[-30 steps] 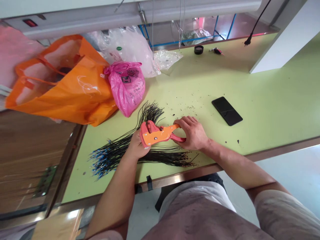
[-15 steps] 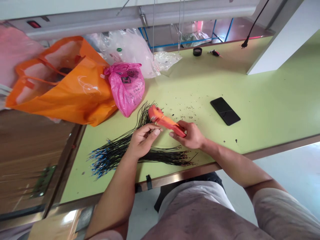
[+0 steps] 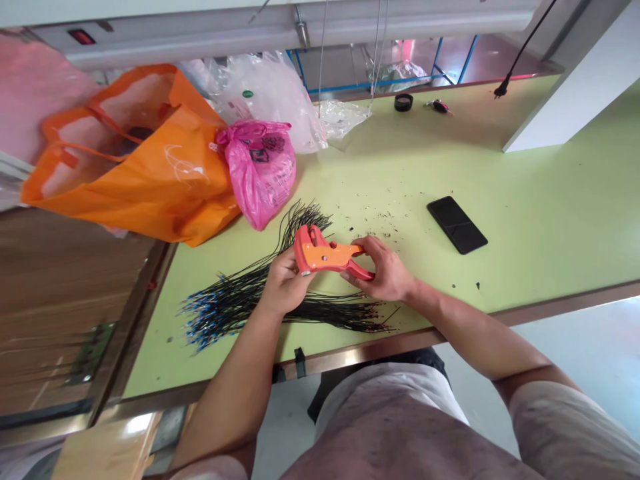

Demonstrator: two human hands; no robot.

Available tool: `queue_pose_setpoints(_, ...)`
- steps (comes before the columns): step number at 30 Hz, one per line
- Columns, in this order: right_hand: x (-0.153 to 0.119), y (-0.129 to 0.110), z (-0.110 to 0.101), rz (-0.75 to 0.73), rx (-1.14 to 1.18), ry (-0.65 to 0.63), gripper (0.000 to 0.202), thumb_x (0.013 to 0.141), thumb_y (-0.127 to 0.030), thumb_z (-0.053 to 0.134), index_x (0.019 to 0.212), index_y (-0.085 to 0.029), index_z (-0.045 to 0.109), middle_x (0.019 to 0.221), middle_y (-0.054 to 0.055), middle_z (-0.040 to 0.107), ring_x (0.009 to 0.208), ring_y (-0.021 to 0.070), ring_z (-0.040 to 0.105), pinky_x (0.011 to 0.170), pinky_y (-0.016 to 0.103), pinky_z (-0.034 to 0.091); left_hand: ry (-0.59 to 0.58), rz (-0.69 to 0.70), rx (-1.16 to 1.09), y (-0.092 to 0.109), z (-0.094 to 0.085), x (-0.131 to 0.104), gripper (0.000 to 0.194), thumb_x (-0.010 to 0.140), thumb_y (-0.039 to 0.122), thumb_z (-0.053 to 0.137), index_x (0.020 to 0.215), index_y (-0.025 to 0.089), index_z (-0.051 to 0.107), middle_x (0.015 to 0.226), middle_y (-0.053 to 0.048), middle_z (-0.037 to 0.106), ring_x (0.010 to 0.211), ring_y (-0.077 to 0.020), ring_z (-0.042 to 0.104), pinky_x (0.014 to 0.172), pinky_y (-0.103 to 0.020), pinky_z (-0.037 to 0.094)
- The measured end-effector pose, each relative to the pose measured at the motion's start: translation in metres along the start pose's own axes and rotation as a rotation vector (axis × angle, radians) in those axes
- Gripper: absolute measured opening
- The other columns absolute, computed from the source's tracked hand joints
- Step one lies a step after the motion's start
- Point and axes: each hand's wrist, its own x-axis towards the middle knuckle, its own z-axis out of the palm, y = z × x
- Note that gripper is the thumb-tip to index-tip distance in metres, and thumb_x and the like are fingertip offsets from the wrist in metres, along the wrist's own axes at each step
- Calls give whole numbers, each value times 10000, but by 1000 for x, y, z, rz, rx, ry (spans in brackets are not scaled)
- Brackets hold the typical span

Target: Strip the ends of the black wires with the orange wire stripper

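Note:
My right hand [image 3: 385,272] is closed round the handles of an orange and red wire stripper [image 3: 327,256], held above the bench with its head toward the left. Behind that head my left hand [image 3: 287,283] is curled, its fingertips mostly hidden; it seems to pinch a thin wire, which I cannot see clearly now. Beneath the left hand lies a bundle of black wires [image 3: 250,283] with blue and silvery ends on the left. One group of wire ends fans out beyond the stripper, another [image 3: 350,313] points right, with coppery tips.
Small scraps [image 3: 385,223] are scattered on the green bench [image 3: 530,220]. A black phone [image 3: 457,225] lies to the right. An orange bag [image 3: 150,180] and a pink plastic bag [image 3: 263,173] stand at the left. A black ring [image 3: 403,102] and keys [image 3: 440,106] lie at the back.
The wire stripper has turned so its broad orange side faces me, and its head has come down in front of my left fingers. The view has shifted slightly.

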Motion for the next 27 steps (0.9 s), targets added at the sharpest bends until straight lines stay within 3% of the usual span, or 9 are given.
queue_pose_setpoints(4, 0, 5, 3, -95, -159, 104, 472, 991, -567, 727, 1278, -208, 616, 1148, 151, 725, 1050, 297, 679, 963, 491, 604, 42, -40, -61, -10, -1, 0, 474, 628, 523, 1045, 702, 208, 698, 651, -1, 694, 615, -175, 646, 742, -351, 635)
queue_pose_setpoints(11, -1, 5, 2, -172, -235, 150, 436, 995, -498, 732, 1294, -205, 608, 1155, 146, 729, 1042, 301, 665, 938, 489, 602, 39, 2, -167, -7, 2, 4, 428, 601, 422, 1080, 706, 200, 730, 676, -5, 721, 711, -202, 740, 777, -360, 682)
queue_pose_setpoints(18, -1, 5, 3, -192, -258, 126, 450, 983, -473, 757, 1315, -202, 619, 1186, 149, 720, 1084, 312, 657, 961, 491, 598, 42, 35, -209, -16, -1, 2, 417, 693, 507, 1045, 838, 200, 804, 819, -62, 792, 912, -266, 806, 838, -384, 709)
queue_pose_setpoints(27, 0, 6, 4, -183, -268, 122, 466, 1012, -546, 731, 1313, -199, 648, 1180, 155, 724, 1060, 307, 654, 944, 495, 595, 10, 28, -258, -13, -1, 3, 423, 741, 550, 1009, 869, 202, 805, 843, -61, 806, 779, -205, 785, 726, -307, 686)
